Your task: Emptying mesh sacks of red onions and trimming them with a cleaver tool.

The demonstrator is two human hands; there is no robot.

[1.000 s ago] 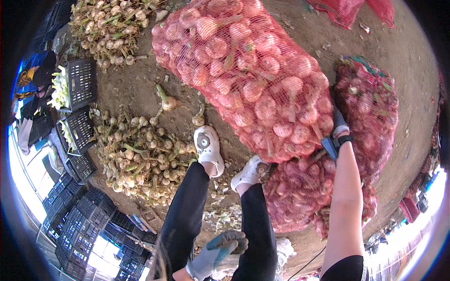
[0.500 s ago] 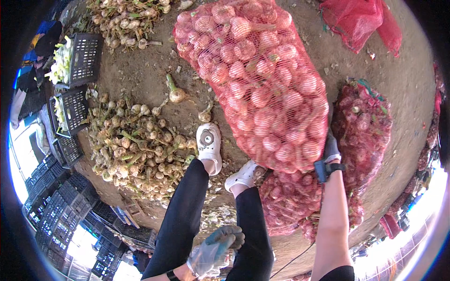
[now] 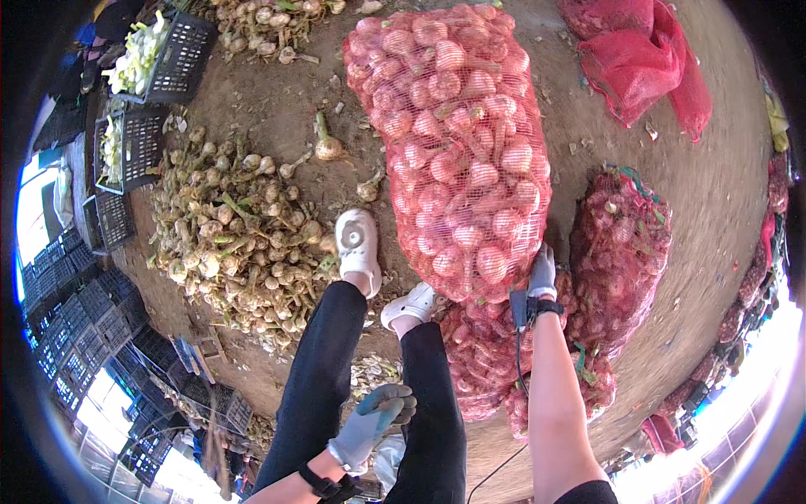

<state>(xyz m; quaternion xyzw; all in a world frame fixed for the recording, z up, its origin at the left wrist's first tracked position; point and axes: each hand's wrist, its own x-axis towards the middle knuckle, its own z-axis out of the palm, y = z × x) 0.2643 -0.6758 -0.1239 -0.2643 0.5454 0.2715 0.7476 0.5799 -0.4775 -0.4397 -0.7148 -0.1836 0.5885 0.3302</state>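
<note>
A large red mesh sack (image 3: pixel 466 160) packed with garlic bulbs lies in front of me, its lower end near my white shoes. My gloved right hand (image 3: pixel 544 274) is against the sack's lower right edge and looks closed on the mesh; its fingertips are partly hidden by the sack. Lower down, over my legs, my gloved left hand (image 3: pixel 374 422) hangs with loosely bent fingers and nothing visible in it. A second mesh sack of garlic (image 3: pixel 621 252) lies right of my right hand. Another filled sack (image 3: pixel 478 357) sits below the large one.
Loose garlic bulbs with stems form a pile (image 3: pixel 243 244) on the left, with a single bulb (image 3: pixel 329 149) beside it. Black crates (image 3: pixel 180 63) with pale cut stems stand at far left. Flattened red mesh sacks (image 3: pixel 634 67) lie at upper right. A cable (image 3: pixel 495 470) hangs by my right arm.
The large sack's lower end and my right hand have shifted left, and the sack now lies straighter. A gap shows between it and the right-hand sack. My left hand has moved slightly left.
</note>
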